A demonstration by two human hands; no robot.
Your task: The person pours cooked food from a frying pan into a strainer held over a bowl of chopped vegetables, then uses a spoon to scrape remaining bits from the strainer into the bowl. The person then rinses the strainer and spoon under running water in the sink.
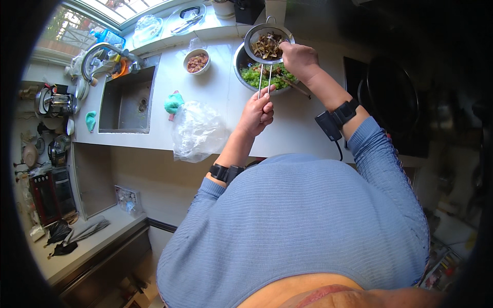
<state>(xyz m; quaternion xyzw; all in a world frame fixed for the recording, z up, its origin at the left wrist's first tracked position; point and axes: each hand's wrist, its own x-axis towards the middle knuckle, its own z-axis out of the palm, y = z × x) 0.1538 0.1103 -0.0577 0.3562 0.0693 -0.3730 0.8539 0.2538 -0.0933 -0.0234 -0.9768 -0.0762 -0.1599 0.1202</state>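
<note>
My left hand (260, 113) is closed around the wire handle of a round metal strainer (268, 62). Brown fried bits (266, 45), perhaps scallion or ginger pieces, lie in the strainer's mesh. At its right rim is my right hand (300, 58); its fingertips are at the strainer's edge, and whether they pinch the rim or some of the bits cannot be told. Directly below the strainer stands a steel mixing bowl (239, 79) with chopped green vegetable (255, 77) and some reddish matter. Wooden chopsticks (301, 90) lean out over the bowl's right side.
A white bowl of minced meat (197, 63) stands left of the steel bowl. Crumpled clear plastic bags (198, 129) lie at the counter's front edge beside a green cloth (173, 102). Farther left are the sink (125, 100) and faucet (91, 57). A dark wok (396, 96) sits at right.
</note>
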